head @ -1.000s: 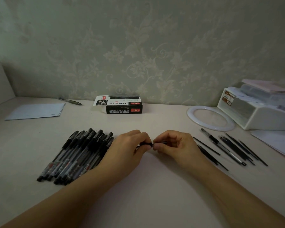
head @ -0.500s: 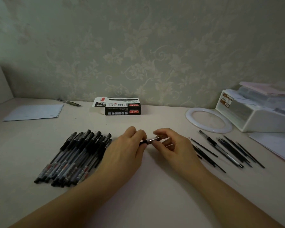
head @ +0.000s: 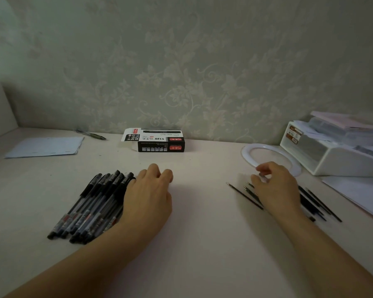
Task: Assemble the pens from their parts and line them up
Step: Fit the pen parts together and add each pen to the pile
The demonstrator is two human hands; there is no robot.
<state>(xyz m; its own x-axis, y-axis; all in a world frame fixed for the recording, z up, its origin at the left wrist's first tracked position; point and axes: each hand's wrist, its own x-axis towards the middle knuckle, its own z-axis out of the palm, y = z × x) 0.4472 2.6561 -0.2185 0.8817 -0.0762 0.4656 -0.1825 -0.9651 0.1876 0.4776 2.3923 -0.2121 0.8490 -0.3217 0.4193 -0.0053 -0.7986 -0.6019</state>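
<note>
Pens (head: 91, 206): slim black-capped row | left hand (head: 148, 198): fingers relaxed | right hand (head: 276, 186): fingers curled over thin refills (head: 244, 195), grip unclear

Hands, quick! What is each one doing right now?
Left hand: open, fingers lying flat against the row of pens.
Right hand: fingers curled over the refills; whether it grips one cannot be told.

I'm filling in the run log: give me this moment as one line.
phase: fetching next part | left hand: resting at row of pens | right hand: fingers curled over loose refills | grasp: unclear
</note>
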